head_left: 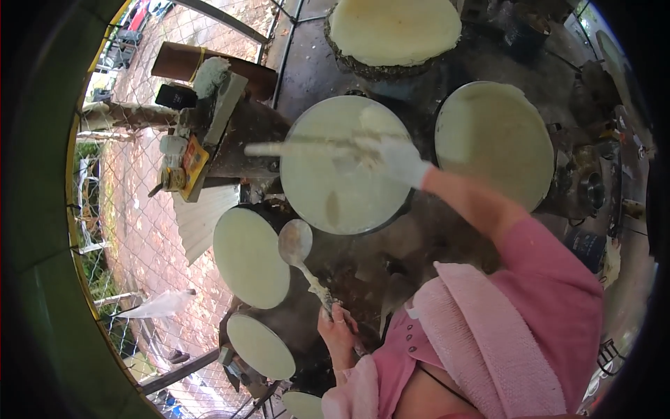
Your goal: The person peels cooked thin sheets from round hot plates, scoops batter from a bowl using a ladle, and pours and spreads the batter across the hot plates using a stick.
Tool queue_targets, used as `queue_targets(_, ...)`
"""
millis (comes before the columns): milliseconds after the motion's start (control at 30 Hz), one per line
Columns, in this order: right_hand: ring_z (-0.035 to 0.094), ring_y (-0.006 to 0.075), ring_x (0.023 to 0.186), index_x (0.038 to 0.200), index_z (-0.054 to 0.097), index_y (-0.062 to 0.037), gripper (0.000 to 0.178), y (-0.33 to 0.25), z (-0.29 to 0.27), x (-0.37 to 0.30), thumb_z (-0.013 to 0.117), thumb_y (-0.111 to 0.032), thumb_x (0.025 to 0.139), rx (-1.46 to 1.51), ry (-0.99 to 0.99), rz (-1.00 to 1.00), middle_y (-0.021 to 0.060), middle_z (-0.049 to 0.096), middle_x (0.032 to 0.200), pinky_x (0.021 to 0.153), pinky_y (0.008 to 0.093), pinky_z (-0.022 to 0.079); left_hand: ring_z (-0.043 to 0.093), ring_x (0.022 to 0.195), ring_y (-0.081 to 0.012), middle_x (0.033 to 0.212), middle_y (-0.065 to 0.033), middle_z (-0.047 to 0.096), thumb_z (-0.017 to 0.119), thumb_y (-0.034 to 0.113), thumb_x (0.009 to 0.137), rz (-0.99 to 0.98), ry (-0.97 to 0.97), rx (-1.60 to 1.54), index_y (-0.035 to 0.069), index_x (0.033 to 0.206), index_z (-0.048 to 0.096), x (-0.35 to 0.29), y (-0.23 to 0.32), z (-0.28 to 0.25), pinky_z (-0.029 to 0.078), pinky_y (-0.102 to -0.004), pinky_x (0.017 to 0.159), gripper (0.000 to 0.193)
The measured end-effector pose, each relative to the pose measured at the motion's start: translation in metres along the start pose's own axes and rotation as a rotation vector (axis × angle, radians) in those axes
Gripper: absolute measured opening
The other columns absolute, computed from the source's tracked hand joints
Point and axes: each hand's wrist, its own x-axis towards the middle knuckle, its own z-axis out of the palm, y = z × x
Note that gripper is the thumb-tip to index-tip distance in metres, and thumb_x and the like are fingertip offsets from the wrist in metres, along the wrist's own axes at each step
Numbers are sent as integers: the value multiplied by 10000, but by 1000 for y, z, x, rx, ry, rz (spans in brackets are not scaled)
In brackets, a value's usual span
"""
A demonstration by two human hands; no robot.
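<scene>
In the single head view, which looks down through a round fisheye frame, a person in a pink short-sleeved shirt (551,276), with a pale pink towel (481,328) over it, works among several broad, pale, round sheets. The right hand (399,162), in a white glove, reaches from the right over a large cream-coloured round sheet (314,199) near the centre. A long, pale, slender stick (262,149) lies across the view of that sheet, one end beyond its left edge and the other at the gloved fingers; both stick and glove are blurred, so how far the fingers close on it cannot be told. Lower down, the bare left hand (338,329) has its fingers wrapped around the handle of a large metal ladle (295,239) with a round bowl, which sits just below the central sheet. Beside the ladle bowl, on the left, is an oval-looking pale sheet (250,258), with a smaller-looking one (259,346) below it. Another broad pale sheet (494,146) lies to the right of the centre. At upper left, a yellow packet (195,166) stands near a wire mesh fence (115,185).
</scene>
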Motion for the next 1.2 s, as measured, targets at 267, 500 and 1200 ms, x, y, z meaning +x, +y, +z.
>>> queue_targets(267,388,67,381,1031,614,-123,219,-5,0,-159,496,-262,910,1318,-9,997,-23,515,623,358,216,324,427,388,-108,565,-35,453,443,174,942,117,-83,0,-12,875,483,31,18,9,332,-231,336,202)
queue_targets(500,333,41,386,881,605,-164,172,17,-21,-152,509,-304,911,1196,69,945,-70,466,598,353,207,286,414,387,-114,566,-35,447,458,178,938,102,-153,-93,-16,875,490,52,23,14,328,-245,332,206)
queue_targets(1200,580,154,728,986,634,-81,331,58,-18,-100,483,-362,900,689,-250,534,73,654,826,684,264,453,420,381,-133,554,-36,450,504,195,890,107,-153,94,3,790,527,141,52,60,329,-271,352,217)
